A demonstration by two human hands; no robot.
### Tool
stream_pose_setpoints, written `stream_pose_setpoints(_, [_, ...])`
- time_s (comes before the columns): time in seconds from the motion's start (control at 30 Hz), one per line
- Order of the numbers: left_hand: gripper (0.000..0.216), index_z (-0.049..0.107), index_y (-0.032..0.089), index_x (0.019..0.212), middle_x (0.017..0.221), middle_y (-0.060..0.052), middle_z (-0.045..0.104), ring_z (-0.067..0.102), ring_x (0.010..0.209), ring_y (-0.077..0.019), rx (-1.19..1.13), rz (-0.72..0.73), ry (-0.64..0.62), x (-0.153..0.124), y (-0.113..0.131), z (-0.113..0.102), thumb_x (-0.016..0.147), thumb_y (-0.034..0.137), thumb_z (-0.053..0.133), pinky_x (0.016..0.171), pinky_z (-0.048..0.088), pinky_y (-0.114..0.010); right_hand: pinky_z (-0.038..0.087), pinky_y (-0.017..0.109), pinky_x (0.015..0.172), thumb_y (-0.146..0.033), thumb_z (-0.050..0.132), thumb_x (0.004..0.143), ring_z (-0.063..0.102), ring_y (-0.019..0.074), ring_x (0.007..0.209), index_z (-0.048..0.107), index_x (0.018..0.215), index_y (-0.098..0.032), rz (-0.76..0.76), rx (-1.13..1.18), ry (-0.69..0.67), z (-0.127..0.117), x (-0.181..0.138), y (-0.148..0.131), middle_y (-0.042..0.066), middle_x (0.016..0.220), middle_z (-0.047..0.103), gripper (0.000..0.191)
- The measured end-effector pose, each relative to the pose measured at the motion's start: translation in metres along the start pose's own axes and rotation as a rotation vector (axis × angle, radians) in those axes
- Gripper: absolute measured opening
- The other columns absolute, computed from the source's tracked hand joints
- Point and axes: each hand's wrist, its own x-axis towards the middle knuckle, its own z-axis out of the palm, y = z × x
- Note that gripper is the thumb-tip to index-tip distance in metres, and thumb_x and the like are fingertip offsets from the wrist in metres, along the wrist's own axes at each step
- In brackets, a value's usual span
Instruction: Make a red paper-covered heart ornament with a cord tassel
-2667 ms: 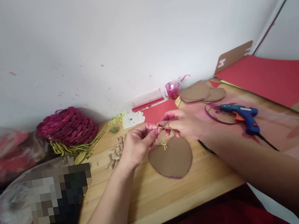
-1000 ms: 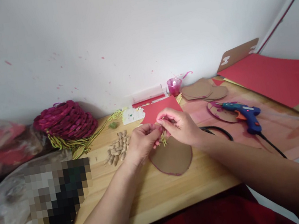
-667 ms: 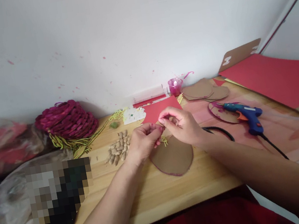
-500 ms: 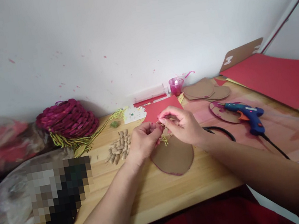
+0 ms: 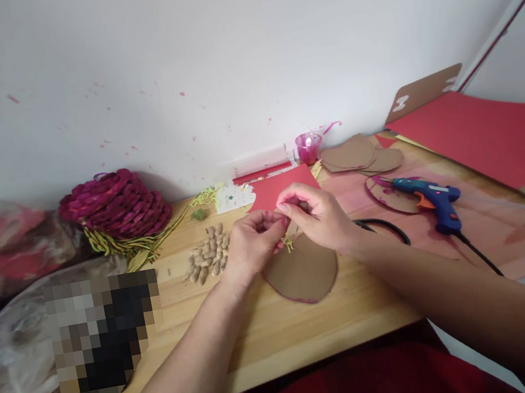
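Yellow cord (image 5: 288, 243) sits at the top end of the brown cardboard cutout (image 5: 302, 277), mid-table (image 5: 267, 338) between front and back edges; left hand (image 5: 251, 246) and right hand (image 5: 319, 217) meet over it, fingertips together, both pinching the cord; short tail hangs onto the cutout; cutout lies flat, long axis front-to-back, narrow end toward the front edge, just below the hands; both hands equally near; glue gun (image 5: 427, 194) well apart toward the right edge; pile of tan pods (image 5: 209, 254) near the left hand.

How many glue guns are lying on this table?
1: the blue glue gun lies right of the right hand, its nozzle over a brown cardboard shape. Others may be hidden.
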Motion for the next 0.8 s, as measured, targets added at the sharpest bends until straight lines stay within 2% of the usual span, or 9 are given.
stream_pose_setpoints(0.33, [0.026, 0.07, 0.013, 0.078, 0.063, 0.001, 0.064, 0.051, 0.047, -0.0064, 0.033, 0.028, -0.017, -0.0003, 0.0029, -0.0018, 0.069, 0.034, 0.083, 0.046, 0.041, -0.019, 0.049, 0.029, 0.07, -0.032, 0.063, 0.094, 0.062, 0.0152, 0.076, 0.062, 0.091, -0.021, 0.043, 0.134, 0.008, 0.0013, 0.0044, 0.0065, 0.0, 0.081, 0.065, 0.011])
stream_pose_setpoints(0.53, [0.028, 0.07, 0.012, 0.076, 0.061, 0.001, 0.063, 0.05, 0.047, -0.006, 0.045, 0.046, 0.013, 0.0003, 0.0036, -0.002, 0.069, 0.036, 0.082, 0.045, 0.038, -0.018, 0.045, 0.025, 0.055, -0.036, 0.066, 0.091, 0.055, 0.0109, 0.06, 0.06, 0.089, -0.022, 0.156, 0.261, -0.026, -0.0018, 0.0063, 0.0024, -0.003, 0.077, 0.06, 0.016])
stream_pose_setpoints(0.6, [0.029, 0.069, 0.012, 0.076, 0.06, 0.001, 0.062, 0.049, 0.046, -0.0059, 0.045, 0.044, 0.029, 0.0005, 0.0034, -0.0023, 0.068, 0.037, 0.082, 0.044, 0.037, -0.018, 0.047, 0.026, 0.058, -0.035, 0.067, 0.09, 0.058, 0.0121, 0.065, 0.061, 0.089, -0.021, 0.146, 0.243, -0.026, -0.0026, 0.0067, 0.0033, -0.001, 0.08, 0.062, 0.015])
stream_pose_setpoints(0.73, [0.031, 0.068, 0.013, 0.077, 0.058, 0.002, 0.061, 0.048, 0.045, -0.0059, 0.069, 0.054, 0.061, 0.0018, 0.0023, -0.0031, 0.07, 0.039, 0.081, 0.043, 0.035, -0.018, 0.051, 0.031, 0.075, -0.03, 0.067, 0.091, 0.065, 0.0177, 0.086, 0.065, 0.088, -0.021, 0.019, 0.092, 0.008, -0.0057, 0.0076, 0.0064, 0.003, 0.09, 0.068, 0.009])
stream_pose_setpoints(0.8, [0.03, 0.068, 0.013, 0.077, 0.057, 0.002, 0.059, 0.048, 0.045, -0.0066, 0.099, 0.062, 0.08, 0.0027, 0.0017, -0.0036, 0.071, 0.04, 0.08, 0.043, 0.035, -0.018, 0.051, 0.033, 0.078, -0.027, 0.067, 0.091, 0.065, 0.0192, 0.09, 0.067, 0.088, -0.021, -0.042, 0.0, 0.017, -0.0083, 0.0076, 0.005, 0.004, 0.091, 0.069, 0.007])
